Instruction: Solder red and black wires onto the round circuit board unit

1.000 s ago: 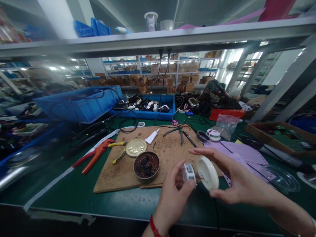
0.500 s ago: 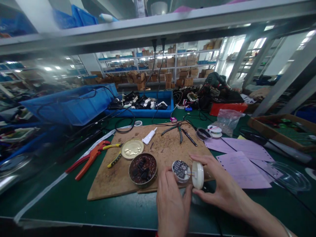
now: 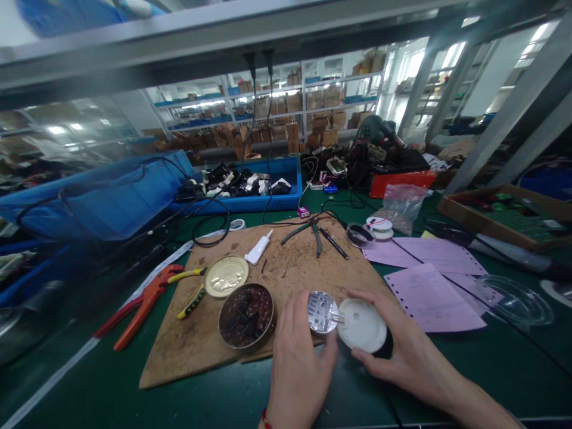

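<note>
Head camera: on a green tabletop (image 3: 111,393), orange cutters (image 3: 143,298) lie at far left, beside a scarred wooden board (image 3: 290,268) that carries a gold tin lid (image 3: 226,276) and a round tin (image 3: 245,307) of dark parts. At the board's near edge, the person's left hand (image 3: 297,357) pinches a round circuit board (image 3: 322,311) between thumb and fingers, its grip narrow around the rim. Thin wires join it to a white round housing (image 3: 361,325), which the right hand (image 3: 402,351) clasps just beside it. Pink sheets (image 3: 429,292) lie farther right.
</note>
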Motion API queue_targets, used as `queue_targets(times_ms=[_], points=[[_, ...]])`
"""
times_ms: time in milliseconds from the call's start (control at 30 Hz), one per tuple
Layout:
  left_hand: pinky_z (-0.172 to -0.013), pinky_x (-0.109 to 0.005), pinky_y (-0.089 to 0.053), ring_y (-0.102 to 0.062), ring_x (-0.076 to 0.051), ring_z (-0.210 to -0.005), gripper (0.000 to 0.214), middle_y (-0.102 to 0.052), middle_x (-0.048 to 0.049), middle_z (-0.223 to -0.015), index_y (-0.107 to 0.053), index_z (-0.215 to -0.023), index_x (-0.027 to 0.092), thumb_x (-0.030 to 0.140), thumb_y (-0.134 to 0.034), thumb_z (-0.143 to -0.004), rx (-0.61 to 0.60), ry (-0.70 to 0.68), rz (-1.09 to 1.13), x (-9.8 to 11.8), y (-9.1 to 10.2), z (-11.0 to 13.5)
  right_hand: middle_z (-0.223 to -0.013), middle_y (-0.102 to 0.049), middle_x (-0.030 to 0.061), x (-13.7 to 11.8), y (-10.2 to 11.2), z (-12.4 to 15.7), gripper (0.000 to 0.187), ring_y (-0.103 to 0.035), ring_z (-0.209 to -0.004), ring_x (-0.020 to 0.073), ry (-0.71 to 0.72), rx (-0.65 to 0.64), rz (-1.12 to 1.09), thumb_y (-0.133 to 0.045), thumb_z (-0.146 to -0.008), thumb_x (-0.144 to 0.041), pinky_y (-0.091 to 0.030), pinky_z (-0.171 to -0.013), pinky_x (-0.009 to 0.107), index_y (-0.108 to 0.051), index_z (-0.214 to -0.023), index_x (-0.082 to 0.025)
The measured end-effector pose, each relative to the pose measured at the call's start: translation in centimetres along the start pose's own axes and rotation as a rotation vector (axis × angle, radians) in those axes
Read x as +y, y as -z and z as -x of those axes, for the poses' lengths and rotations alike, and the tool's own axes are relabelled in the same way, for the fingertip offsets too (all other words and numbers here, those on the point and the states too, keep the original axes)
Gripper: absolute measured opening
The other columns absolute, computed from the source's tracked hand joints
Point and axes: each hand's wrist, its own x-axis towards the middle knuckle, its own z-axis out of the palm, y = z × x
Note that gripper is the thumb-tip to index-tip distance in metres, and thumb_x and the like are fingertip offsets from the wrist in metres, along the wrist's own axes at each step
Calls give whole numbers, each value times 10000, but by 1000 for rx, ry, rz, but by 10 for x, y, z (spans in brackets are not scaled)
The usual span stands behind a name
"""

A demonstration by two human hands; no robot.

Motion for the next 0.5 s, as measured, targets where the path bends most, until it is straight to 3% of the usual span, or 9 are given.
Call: queue_targets(times_ms=[100, 200, 500], points=[[-1061, -511, -444, -445, -264, -1316, 634, -475, -123, -1424, -273, -1424, 200, 244, -554, -857, -72, -48, 16, 1, 2, -3, -1338, -510, 50, 0, -1, 2, 668, -494, -1236, 253, -20, -12, -10, -640, -773, -293, -461, -1033, 506, -319, -1359, -313], [-1068, -510, -435, -472, -254, -1289, 584, -515, -105, -1391, -317, -1407, 209, 261, -541, -870, -106, -54, 39, 0, 3, -7, -1348, -508, 55, -3, 0, 2, 672, -494, -1240, 250, -25, -13, -8, -636, -771, -286, -460, -1038, 499, -320, -1363, -304], [-986, -509, -486, -552, -285, -1191, 496, -573, -166, -1280, -412, -1328, 131, 305, -545, -884, 52, 57, 17, 6, -7, 4, -1327, -511, 51, -1, -7, 7, 586, -486, -1236, 253, -26, 52, -3, -585, -804, -291, -443, -1032, 537, -343, -1337, -314]])
